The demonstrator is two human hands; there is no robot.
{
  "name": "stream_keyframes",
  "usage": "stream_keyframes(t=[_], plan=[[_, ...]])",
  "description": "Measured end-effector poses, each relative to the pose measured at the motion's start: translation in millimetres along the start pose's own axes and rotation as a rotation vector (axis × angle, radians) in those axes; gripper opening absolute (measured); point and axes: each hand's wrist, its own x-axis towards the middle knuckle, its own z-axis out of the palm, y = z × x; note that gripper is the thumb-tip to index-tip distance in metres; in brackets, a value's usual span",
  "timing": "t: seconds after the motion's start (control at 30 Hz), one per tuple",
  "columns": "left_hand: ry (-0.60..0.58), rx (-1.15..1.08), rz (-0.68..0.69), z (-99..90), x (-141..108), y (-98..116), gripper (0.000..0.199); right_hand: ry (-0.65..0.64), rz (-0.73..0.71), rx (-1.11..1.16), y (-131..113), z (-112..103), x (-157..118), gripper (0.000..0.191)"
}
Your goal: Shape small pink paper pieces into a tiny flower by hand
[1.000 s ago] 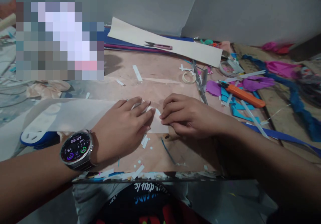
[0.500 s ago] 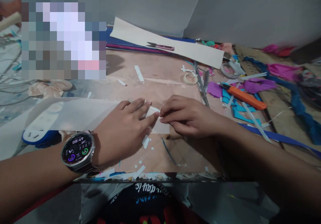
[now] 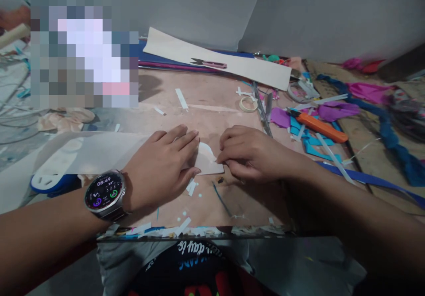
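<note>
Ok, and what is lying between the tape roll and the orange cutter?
Narrow metal pieces and a purple scrap, seen in the head view.

The left hand (image 3: 159,167) has its fingers close together now, and before they were spread out. Half a second ago its pointing finger reached right up to the right hand (image 3: 247,154), but now there is a gap between the two hands. The left thumb sticks out more too. The right hand has moved a bit away from the left hand, and its fingertips are lower down the round edge of the white paper (image 3: 209,167). More of that round edge shows now
</note>
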Motion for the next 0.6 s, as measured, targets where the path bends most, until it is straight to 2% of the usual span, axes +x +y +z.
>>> stream_keyframes(t=[0.2, 0.6], plan=[[-0.006, 0.001, -0.003, -1.1, 0, 0, 0.057, -0.012, 0.092, 0.014, 9, 1, -2, 0.024], [-0.013, -0.003, -0.014, 1.7, -1, -1, 0.059, 0.009, -0.022, 0.089, 12, 6, -1, 0.028]])
